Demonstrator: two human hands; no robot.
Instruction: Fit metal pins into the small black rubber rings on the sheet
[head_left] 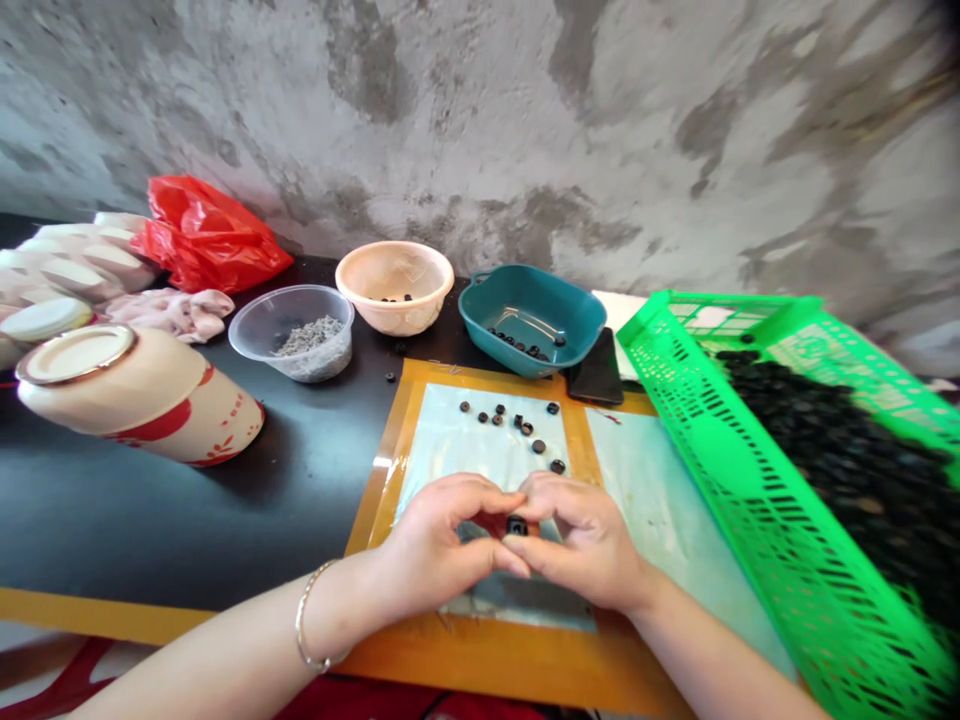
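**Tiny black bead getting pinched over an orange-edged board**

So this person is working right at the dark surface [225, 530], left hand [431, 540] and right hand [581, 540] meeting over an orange-edged board [382, 490]. The fingers [487, 560] are curling together around a small black bead [516, 525], sitting dead center between the hands, though I can't tell which hand is actually gripping it. More loose beads [538, 446] are lying at 12 o'clock. A green plastic basket [750, 520] is sitting at 3 o'clock, heaped with black beads [847, 470]. A teal dish [517, 300] is waiting around 1 o'clock, a cream bowl [397, 322] around 12, and a ceramic cup [142, 400] is lying sideways at 10.
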